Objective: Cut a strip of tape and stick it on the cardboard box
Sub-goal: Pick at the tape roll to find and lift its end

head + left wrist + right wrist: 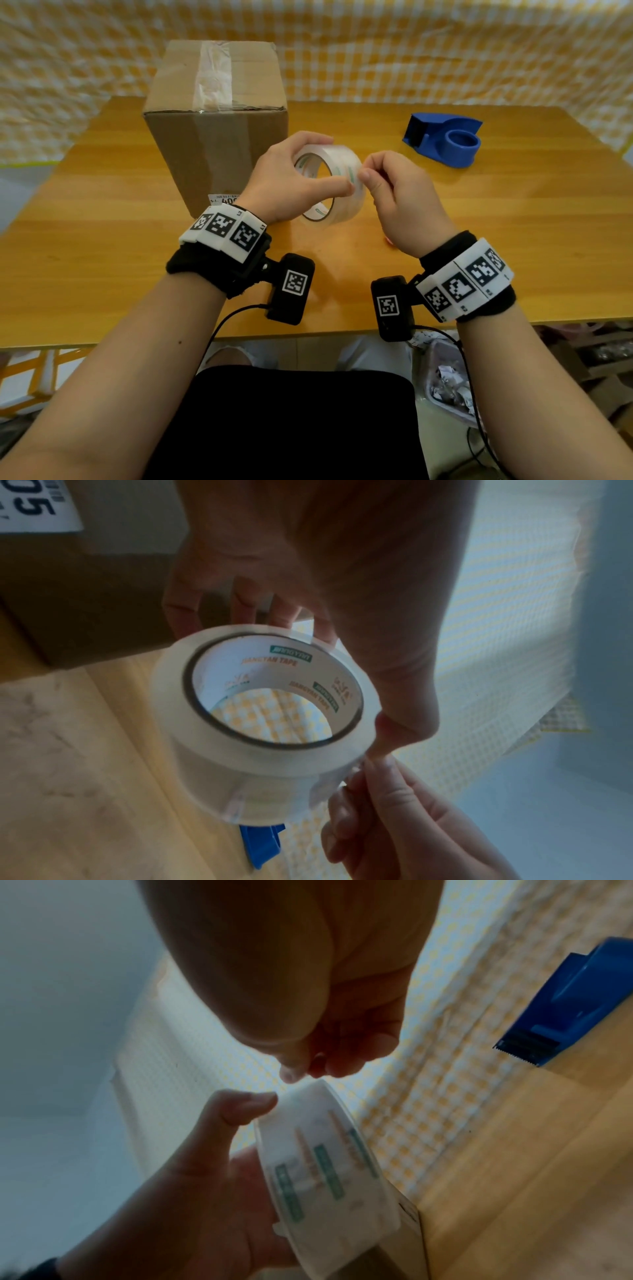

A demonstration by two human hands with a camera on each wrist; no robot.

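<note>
A roll of clear tape (337, 161) is held up above the wooden table (102, 240). My left hand (287, 181) grips it, thumb on the near side and fingers over the far side. My right hand (394, 192) has its fingers curled, and thumb and forefinger pinch at the tape's loose end on the roll's right rim. In the left wrist view a short flap lifts off the roll (240, 764) beside the right hand (394, 818). The right wrist view shows the fingertips (294, 1073) touching the roll (325, 1164). The cardboard box (215, 130) stands upright at back left, taped across its top.
A blue tape dispenser (443, 138) sits on the table at back right, its toothed blade seen in the right wrist view (527, 1047). A yellow checked cloth (411, 51) hangs behind the table. A white label (222, 199) is on the box's lower front.
</note>
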